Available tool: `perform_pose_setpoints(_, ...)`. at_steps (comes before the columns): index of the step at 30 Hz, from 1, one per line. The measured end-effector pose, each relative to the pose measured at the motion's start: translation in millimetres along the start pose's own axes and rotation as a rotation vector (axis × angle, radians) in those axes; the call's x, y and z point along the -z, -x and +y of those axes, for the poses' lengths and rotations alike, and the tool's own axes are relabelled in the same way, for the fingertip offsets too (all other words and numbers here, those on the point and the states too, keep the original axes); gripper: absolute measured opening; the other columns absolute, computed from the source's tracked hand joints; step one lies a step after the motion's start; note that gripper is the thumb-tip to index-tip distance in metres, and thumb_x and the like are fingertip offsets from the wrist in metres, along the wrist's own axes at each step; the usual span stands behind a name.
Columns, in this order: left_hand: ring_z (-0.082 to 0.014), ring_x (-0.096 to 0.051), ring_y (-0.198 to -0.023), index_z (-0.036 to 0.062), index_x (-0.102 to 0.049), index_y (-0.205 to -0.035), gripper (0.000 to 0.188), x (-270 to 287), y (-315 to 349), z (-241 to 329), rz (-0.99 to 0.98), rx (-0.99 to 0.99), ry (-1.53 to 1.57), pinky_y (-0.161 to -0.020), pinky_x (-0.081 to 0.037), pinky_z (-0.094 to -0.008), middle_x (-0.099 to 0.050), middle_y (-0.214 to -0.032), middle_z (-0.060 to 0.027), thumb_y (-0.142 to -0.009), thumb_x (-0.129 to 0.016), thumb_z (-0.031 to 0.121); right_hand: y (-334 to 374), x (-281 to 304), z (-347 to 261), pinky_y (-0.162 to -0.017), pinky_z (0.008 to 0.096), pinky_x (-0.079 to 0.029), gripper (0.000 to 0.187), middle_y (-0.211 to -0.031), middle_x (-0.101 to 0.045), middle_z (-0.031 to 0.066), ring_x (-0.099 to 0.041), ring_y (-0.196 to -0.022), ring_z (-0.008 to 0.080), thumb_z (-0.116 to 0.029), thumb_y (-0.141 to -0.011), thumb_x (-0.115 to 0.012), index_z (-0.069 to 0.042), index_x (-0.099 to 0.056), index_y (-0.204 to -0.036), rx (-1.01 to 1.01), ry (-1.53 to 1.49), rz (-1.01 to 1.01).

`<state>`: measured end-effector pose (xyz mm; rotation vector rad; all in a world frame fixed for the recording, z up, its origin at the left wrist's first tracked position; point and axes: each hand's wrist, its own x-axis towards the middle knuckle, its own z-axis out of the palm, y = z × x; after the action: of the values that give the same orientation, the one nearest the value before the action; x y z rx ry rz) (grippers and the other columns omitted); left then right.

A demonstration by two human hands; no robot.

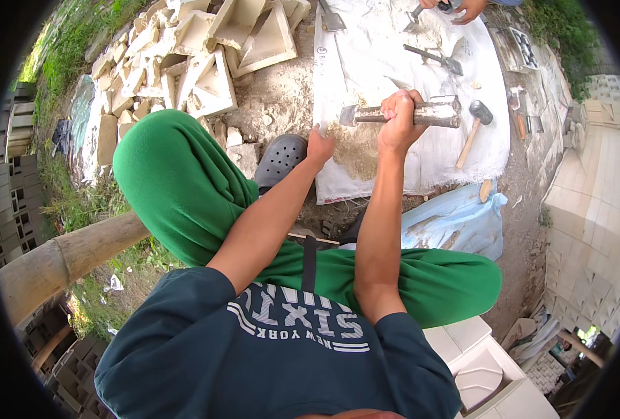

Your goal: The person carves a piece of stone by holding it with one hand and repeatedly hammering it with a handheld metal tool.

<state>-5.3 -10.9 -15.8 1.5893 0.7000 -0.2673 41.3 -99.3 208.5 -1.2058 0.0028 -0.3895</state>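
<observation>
My right hand (399, 124) is raised over the white sheet, its fingers wrapped round a flat-bladed hand tool (432, 115). That tool lies nearly level, with a dusty metal blade pointing left and a thick, worn end to the right. Lower and to the left, my left hand (320, 148) is at the sheet's left edge, thumb pointing up. Its other fingers are partly hidden and blurred, so whether they hold anything cannot be made out. Between and below the hands is a dusty, tan patch (359, 155), either stone or heaped powder. My grey clog (282, 159) is beside my left hand.
Broken pale stone blocks (184, 63) are heaped at the far left. On the white sheet (414, 174) lie a black-headed mallet (467, 143) and a dark hatchet-like tool (435, 60). Another person's hands (469, 10) work at the far edge. A bamboo pole (72, 262) crosses at left.
</observation>
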Motion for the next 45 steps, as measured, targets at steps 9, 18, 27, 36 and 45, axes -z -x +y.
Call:
perform_pose_setpoints(9,-0.038,-0.025,-0.134,-0.0103,-0.015,-0.139,0.089,-7.9,4.2,-22.0,-0.058,0.02,-0.105,-0.111,-0.025,-0.0371,-0.025,-0.142,-0.0298,-0.074,-0.065,0.023,-2.6,-0.2,31.5,-0.043,0.0249,-0.028,0.029,-0.049,-0.033,-0.0011,-0.029,-0.042,0.0081,0.001,-0.078,-0.048,-0.011,-0.032,-0.057,0.01,0.047,0.071)
perform_pose_setpoints(18,-0.0385,-0.032,-0.13,-0.0087,-0.012,-0.141,0.089,-8.9,9.8,-15.4,0.023,0.07,-0.089,-0.108,-0.029,-0.0368,-0.029,-0.14,-0.0282,-0.073,-0.063,0.021,-1.7,-23.2,-14.3,-0.045,0.0249,-0.031,0.027,-0.049,-0.034,-0.0015,-0.03,-0.042,0.0078,-0.001,-0.08,-0.049,-0.01,-0.034,-0.06,0.073,0.004,0.018)
perform_pose_setpoints(27,-0.0375,-0.033,-0.131,-0.0092,-0.015,-0.14,0.087,-7.9,9.7,-13.1,0.024,0.036,-0.053,-0.108,-0.029,-0.0365,-0.032,-0.139,-0.0293,-0.072,-0.063,0.02,3.1,-22.5,53.1,-0.053,0.0248,-0.036,0.016,-0.06,-0.047,0.0013,-0.042,-0.054,0.0078,-0.005,-0.081,-0.055,-0.004,-0.046,-0.067,-0.046,0.3,-0.039)
perform_pose_setpoints(36,-0.0386,-0.039,-0.126,-0.0092,-0.02,-0.138,0.081,-5.3,13.9,-10.9,0.043,0.055,0.013,-0.105,-0.034,-0.0379,-0.037,-0.134,-0.03,-0.073,-0.061,0.017,4.6,-44.0,11.8,-0.044,0.0239,-0.029,0.028,-0.05,-0.032,-0.0021,-0.03,-0.045,0.007,0.002,-0.078,-0.044,-0.011,-0.03,-0.058,0.06,0.121,-0.046)
perform_pose_setpoints(45,-0.0337,-0.043,-0.125,-0.0063,-0.015,-0.141,0.085,-4.0,14.2,-6.3,0.032,0.121,-0.073,-0.102,-0.035,-0.0359,-0.041,-0.134,-0.0273,-0.076,-0.062,0.021,-13.4,-42.1,28.4,-0.061,0.0257,-0.04,0.022,-0.062,-0.046,0.0012,-0.045,-0.06,0.0103,-0.008,-0.084,-0.059,-0.006,-0.044,-0.069,-0.018,0.349,-0.077)
